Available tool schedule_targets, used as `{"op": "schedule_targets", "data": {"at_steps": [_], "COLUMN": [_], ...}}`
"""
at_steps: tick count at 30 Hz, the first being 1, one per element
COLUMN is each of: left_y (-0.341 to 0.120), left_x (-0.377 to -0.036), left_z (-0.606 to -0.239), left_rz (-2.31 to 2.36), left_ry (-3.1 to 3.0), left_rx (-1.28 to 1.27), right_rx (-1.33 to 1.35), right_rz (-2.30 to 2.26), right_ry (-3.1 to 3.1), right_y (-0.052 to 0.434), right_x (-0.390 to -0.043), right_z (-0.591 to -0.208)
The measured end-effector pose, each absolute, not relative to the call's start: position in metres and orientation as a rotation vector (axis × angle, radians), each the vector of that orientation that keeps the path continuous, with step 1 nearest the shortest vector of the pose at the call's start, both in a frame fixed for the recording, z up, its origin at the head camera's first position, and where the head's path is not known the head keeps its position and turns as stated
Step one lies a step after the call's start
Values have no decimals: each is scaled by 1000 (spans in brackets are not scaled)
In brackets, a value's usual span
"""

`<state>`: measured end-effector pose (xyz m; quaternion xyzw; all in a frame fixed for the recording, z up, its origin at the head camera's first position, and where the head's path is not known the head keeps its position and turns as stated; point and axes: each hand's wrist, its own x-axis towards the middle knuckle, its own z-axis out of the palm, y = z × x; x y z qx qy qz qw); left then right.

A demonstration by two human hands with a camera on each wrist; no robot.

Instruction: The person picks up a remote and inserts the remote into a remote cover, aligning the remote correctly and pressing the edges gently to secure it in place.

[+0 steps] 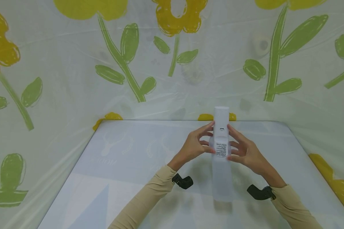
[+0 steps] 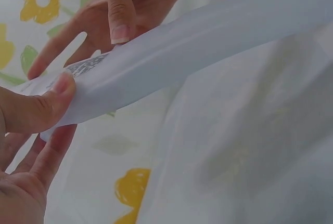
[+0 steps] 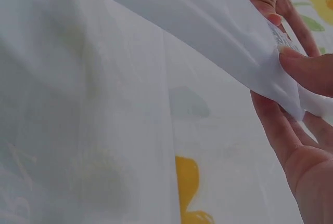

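Both hands hold a long white plastic device [image 1: 222, 181] upright above the table in the head view. A small slot like a charging port [image 1: 222, 128] and a printed label [image 1: 221, 149] face the camera. From the left, my left hand [image 1: 193, 144] grips its edge between thumb and fingers. On the opposite edge my right hand [image 1: 247, 154] does the same. In the left wrist view the left thumb [image 2: 49, 102] presses beside the label, with fingers behind. The right thumb [image 3: 304, 70] lies near the label too. What kind of device it is, I cannot tell.
Beneath the hands lies a pale table covering [image 1: 126, 187] with faint blue shapes. Behind and around it hangs a white sheet [image 1: 68, 79] printed with yellow flowers and green leaves. Dark wrist cameras, one on the left [image 1: 183, 181] and one on the right [image 1: 259, 192], stick out inward.
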<state>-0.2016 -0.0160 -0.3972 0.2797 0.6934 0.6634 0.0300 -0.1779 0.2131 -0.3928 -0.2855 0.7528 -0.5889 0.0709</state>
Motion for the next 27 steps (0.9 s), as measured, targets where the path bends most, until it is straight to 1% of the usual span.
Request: {"op": "schedule_targets", "data": {"at_steps": [16, 24, 27], "left_y": [-12, -15, -16], "left_x": [-201, -186, -185], "left_z": [-399, -378, -377], "left_rz": [2049, 2049, 2048], "left_ry": [2149, 2119, 2115], "left_rx": [843, 830, 830], "right_rx": [-814, -809, -818], "right_rz": [-1788, -1787, -1787], "right_ry": [2249, 2261, 2260], "right_y": [218, 219, 219], "right_x": [-178, -178, -178], "right_z": [-395, -397, -397]}}
